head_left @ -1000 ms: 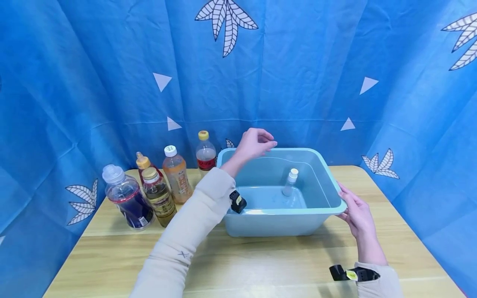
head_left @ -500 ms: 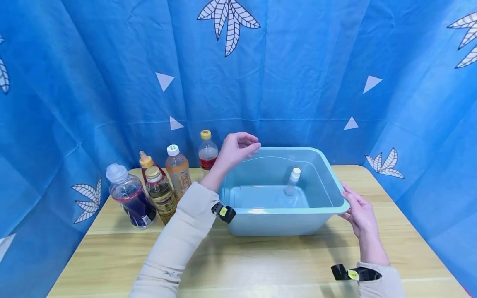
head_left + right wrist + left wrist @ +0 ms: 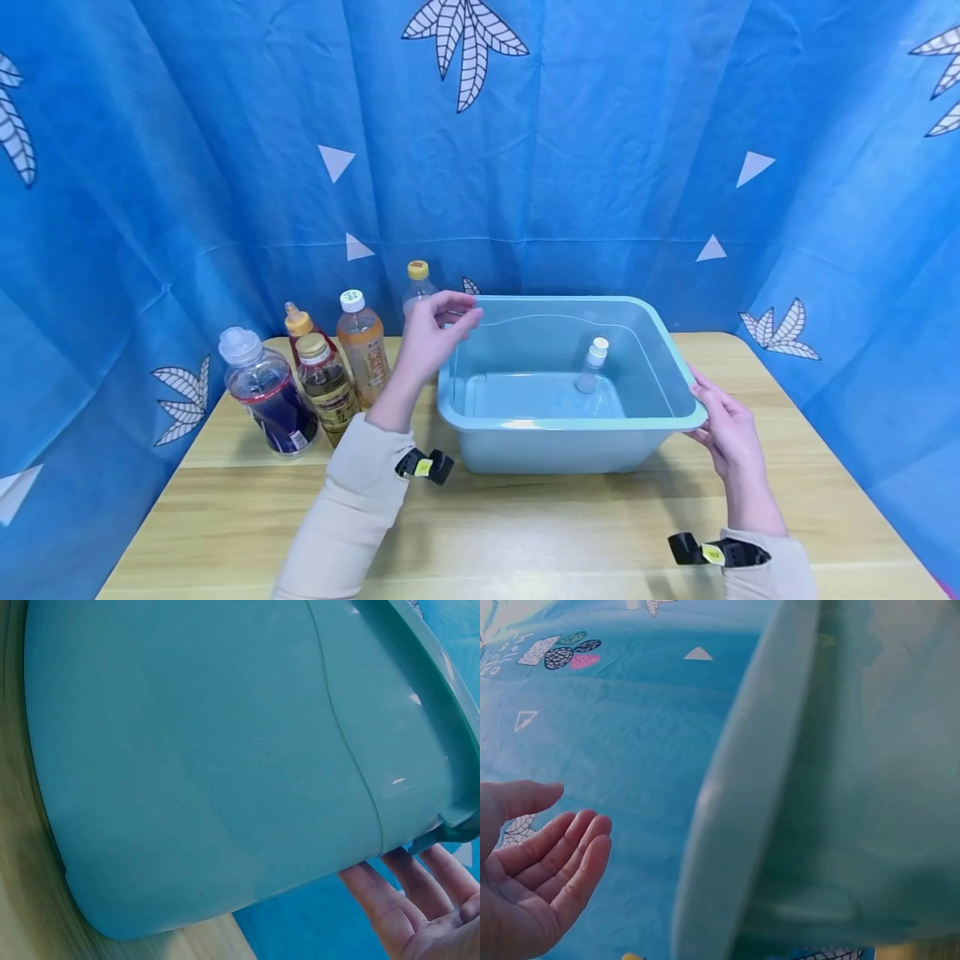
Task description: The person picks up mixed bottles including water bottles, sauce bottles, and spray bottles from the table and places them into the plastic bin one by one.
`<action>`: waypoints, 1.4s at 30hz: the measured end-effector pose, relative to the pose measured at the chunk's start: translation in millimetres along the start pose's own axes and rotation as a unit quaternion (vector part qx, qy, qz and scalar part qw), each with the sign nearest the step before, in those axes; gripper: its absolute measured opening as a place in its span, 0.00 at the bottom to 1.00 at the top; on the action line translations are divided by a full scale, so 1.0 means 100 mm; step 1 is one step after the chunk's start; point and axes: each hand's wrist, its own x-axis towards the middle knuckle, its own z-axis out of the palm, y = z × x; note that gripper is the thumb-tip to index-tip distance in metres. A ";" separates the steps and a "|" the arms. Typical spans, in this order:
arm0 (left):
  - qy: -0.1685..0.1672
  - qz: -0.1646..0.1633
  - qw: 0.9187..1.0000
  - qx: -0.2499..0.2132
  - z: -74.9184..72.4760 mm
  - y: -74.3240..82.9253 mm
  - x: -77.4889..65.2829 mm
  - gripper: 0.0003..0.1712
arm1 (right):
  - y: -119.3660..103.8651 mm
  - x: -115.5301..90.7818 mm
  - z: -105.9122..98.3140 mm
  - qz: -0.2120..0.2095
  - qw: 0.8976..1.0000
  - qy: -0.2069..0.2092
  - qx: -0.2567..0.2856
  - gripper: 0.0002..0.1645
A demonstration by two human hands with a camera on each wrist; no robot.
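Note:
A light blue-green plastic tub (image 3: 555,451) stands on the table. My right hand (image 3: 726,425) grips the tub's right rim near the front corner; in the right wrist view several of its fingers (image 3: 379,900) lie under the rim. Inside the tub a small clear bottle with a white cap (image 3: 595,358) stands upright toward the right. My left hand (image 3: 435,333), holding nothing, hovers by the tub's far left corner, its fingers loosely bent. It partly hides a yellow-capped bottle (image 3: 418,279). In the left wrist view the palm (image 3: 532,900) shows bare beside the tub's rim (image 3: 742,772).
Left of the tub stand an orange drink bottle (image 3: 364,350), a gold-capped bottle of dark liquid (image 3: 330,392), a red squeeze bottle (image 3: 297,323) with a yellow nozzle and a large bottle of purple liquid (image 3: 277,408). A blue curtain (image 3: 600,150) hangs behind the wooden table (image 3: 540,533).
My left hand has moved left and slightly down, from above the tub toward the yellow-capped bottle. My right hand keeps its grip on the rim. The view has shifted slightly.

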 end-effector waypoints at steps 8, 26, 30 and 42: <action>0.088 0.021 0.996 0.021 -0.09 -0.10 -0.22 0.10 | 0.35 0.28 -0.27 0.001 1.000 0.005 0.000 0.27; 0.210 0.021 0.974 0.083 -0.35 -0.18 -0.63 0.14 | -0.59 -0.53 0.57 0.017 1.000 0.016 0.003 0.15; 0.231 0.026 0.968 0.096 -0.42 -0.20 -0.68 0.16 | -0.63 -0.55 0.61 0.021 1.000 0.013 0.018 0.16; 0.288 0.039 0.946 0.147 -0.63 -0.26 -0.82 0.23 | 0.18 0.16 -0.14 0.034 0.999 0.032 -0.021 0.30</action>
